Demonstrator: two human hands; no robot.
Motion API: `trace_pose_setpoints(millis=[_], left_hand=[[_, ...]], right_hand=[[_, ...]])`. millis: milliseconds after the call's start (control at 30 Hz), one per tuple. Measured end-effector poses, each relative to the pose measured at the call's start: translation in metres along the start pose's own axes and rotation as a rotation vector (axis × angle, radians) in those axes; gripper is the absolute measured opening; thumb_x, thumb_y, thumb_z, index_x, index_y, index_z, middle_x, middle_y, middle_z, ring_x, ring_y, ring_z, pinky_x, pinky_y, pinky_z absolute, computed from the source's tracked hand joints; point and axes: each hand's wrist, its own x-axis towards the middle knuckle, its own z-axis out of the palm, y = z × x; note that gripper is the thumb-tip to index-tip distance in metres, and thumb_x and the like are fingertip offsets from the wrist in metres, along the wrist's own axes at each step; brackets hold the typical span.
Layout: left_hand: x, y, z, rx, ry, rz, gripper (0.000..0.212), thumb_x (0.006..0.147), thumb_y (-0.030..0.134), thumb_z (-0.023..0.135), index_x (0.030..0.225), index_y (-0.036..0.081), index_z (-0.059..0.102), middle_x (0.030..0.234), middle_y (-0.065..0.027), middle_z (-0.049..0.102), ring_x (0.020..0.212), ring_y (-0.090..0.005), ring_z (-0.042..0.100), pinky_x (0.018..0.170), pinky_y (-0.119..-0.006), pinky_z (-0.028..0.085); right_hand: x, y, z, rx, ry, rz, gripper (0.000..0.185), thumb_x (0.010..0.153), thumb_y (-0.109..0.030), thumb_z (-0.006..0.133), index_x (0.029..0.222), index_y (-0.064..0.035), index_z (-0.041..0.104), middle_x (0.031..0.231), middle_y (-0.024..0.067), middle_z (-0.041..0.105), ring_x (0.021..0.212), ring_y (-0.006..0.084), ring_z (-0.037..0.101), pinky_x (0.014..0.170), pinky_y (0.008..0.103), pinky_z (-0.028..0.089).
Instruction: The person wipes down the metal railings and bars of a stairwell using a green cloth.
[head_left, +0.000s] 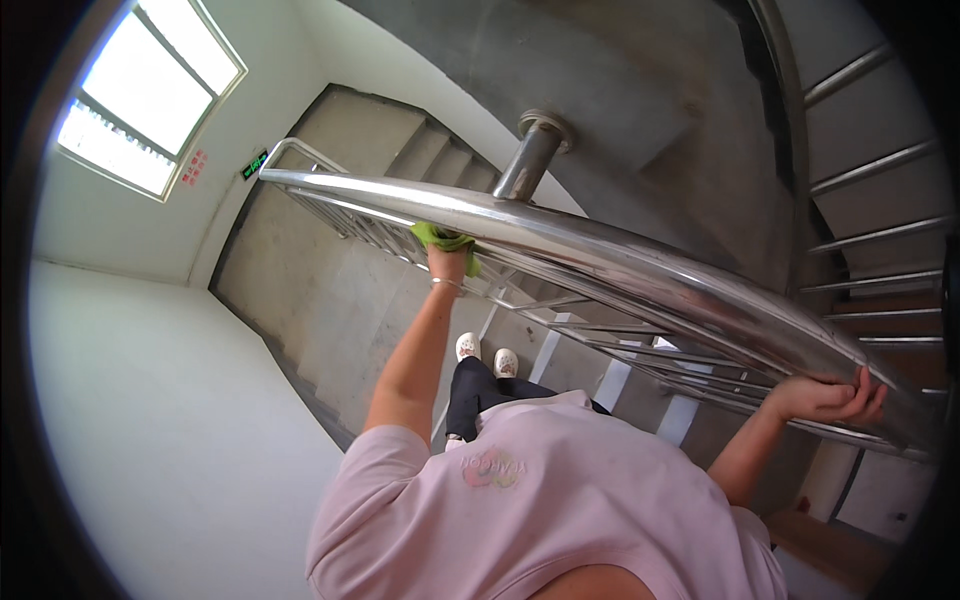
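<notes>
A thick, shiny stainless-steel handrail (637, 247) slants across the view, with thinner rails and bars beneath it. My left hand (448, 261) is wrapped around a bright green cloth (442, 235) and holds it against the railing, just under the handrail. The cloth and the handrail hide most of its fingers. Further down the railing, at the right, my right hand (831, 399) lies beside the handrail. Its palm is turned up, with the fingers loosely bent, somewhat apart and nothing in them. Whether it touches the metal, I cannot tell.
A steel post (534, 154) joins the handrail to a round flange. Concrete stairs with pale strips (615, 379) descend beside my feet in white clogs (468, 346). Beyond are a landing (300, 247), more steps (435, 154), a window (150, 90) and a green lit sign (254, 165).
</notes>
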Motion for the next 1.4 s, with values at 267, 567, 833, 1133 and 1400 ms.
trace_pose_setpoints(millis=[267, 567, 833, 1133, 1400], left_hand=[[-0.135, 0.073, 0.041, 0.186, -0.515, 0.535, 0.027, 0.066, -0.001, 0.058, 0.092, 0.002, 0.057, 0.092, -0.0164, 0.056, 0.087, -0.0351, 0.052, 0.076, -0.04, 0.042], [-0.253, 0.253, 0.199, 0.362, -0.896, 1.567, 0.032, 0.076, 0.03, 0.058, 0.1, 0.011, 0.05, 0.093, -0.0137, 0.057, 0.079, -0.0335, 0.059, 0.063, -0.044, 0.047], [-0.168, 0.192, 0.133, 0.383, -0.971, 1.352, 0.05, 0.067, 0.021, 0.07, 0.108, 0.001, 0.049, 0.093, -0.0162, 0.056, 0.084, -0.0373, 0.054, 0.07, -0.043, 0.044], [-0.135, 0.172, 0.082, 0.527, -1.21, 1.447, 0.058, 0.075, 0.036, 0.061, 0.115, -0.001, 0.044, 0.116, -0.0312, 0.037, 0.104, -0.0488, 0.037, 0.088, -0.052, 0.031], [-0.312, 0.324, 0.233, 0.115, -1.264, 1.673, 0.021, 0.074, 0.014, 0.058, 0.092, 0.006, 0.06, 0.105, -0.0217, 0.043, 0.089, -0.0386, 0.046, 0.076, -0.042, 0.041]], right_hand=[[0.001, -0.011, -0.004, 0.21, -0.032, 0.089, 0.026, 0.089, -0.011, 0.032, 0.1, -0.0018, 0.054, 0.12, 0.0157, 0.043, 0.122, 0.0309, 0.025, 0.103, 0.049, 0.012], [-0.041, 0.024, -0.073, 0.215, -0.109, 0.452, 0.031, 0.08, 0.001, 0.049, 0.11, 0.0009, 0.042, 0.119, 0.0187, 0.039, 0.11, 0.0262, 0.041, 0.09, 0.0321, 0.034], [-0.097, 0.071, -0.127, 0.1, -0.131, 1.006, 0.029, 0.078, 0.002, 0.05, 0.107, -0.0034, 0.048, 0.113, 0.0081, 0.049, 0.104, 0.0186, 0.047, 0.088, 0.0316, 0.036], [-0.145, 0.079, -0.132, 0.133, -0.146, 1.208, 0.024, 0.075, 0.005, 0.05, 0.096, -0.0055, 0.054, 0.095, 0.0055, 0.055, 0.086, 0.0142, 0.054, 0.07, 0.0251, 0.044], [-0.179, 0.077, -0.162, 0.189, -0.138, 1.509, 0.019, 0.076, 0.0, 0.052, 0.095, -0.0049, 0.054, 0.091, 0.0043, 0.056, 0.081, 0.0121, 0.055, 0.068, 0.0245, 0.043]])
